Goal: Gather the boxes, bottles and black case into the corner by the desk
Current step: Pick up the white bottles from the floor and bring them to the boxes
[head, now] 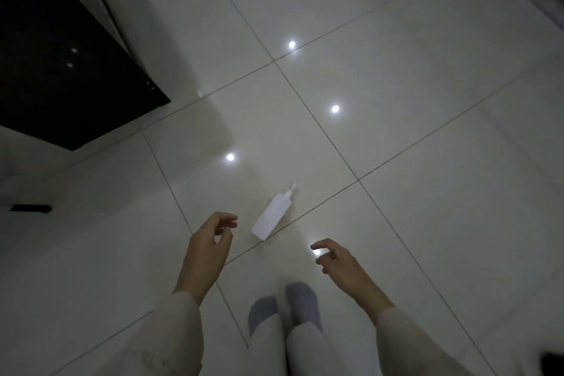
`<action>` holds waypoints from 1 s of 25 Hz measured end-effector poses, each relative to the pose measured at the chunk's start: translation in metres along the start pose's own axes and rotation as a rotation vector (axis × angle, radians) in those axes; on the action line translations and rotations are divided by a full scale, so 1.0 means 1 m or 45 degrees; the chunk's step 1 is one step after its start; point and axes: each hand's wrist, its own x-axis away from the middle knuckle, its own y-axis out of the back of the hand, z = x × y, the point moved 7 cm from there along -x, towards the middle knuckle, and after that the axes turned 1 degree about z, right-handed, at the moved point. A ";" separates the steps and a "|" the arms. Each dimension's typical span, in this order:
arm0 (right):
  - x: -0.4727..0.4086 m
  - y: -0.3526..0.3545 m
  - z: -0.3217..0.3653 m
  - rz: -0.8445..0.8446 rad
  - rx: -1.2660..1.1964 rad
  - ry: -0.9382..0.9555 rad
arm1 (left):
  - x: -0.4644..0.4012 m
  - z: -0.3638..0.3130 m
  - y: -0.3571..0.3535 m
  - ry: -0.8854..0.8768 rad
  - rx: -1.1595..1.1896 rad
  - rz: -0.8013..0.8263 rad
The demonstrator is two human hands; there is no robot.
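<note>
A pale tiled floor (396, 85) fills nearly the whole view, glossy enough to mirror several ceiling lights. At the upper left stands a large dark surface (55, 55), probably the desk, with a strip of wall beside it; the corner itself cannot be made out for certain.

The person stands in grey socks (283, 305) and looks down, both arms stretched forward in light sleeves. The step in hand looks like the pickup of one item: a white bottle (271, 217) lies on its side on the tiles, nozzle pointing away from the person, base nearest the feet.

The bottle lies between the two hands and slightly ahead of them, touched by neither. The left hand (210, 247) hangs just beside the bottle's base, fingers loosely curled and holding nothing. The right hand (335, 259) is a little farther off on the other side, fingers spread and relaxed, also holding nothing.

The next move probably calls for bending lower, closing one hand round the bottle's body, then carrying it toward the dark surface at upper left.
</note>
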 end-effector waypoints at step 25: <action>-0.200 -0.199 -0.011 0.232 0.241 0.507 | -0.101 0.232 -0.050 0.363 0.378 -0.054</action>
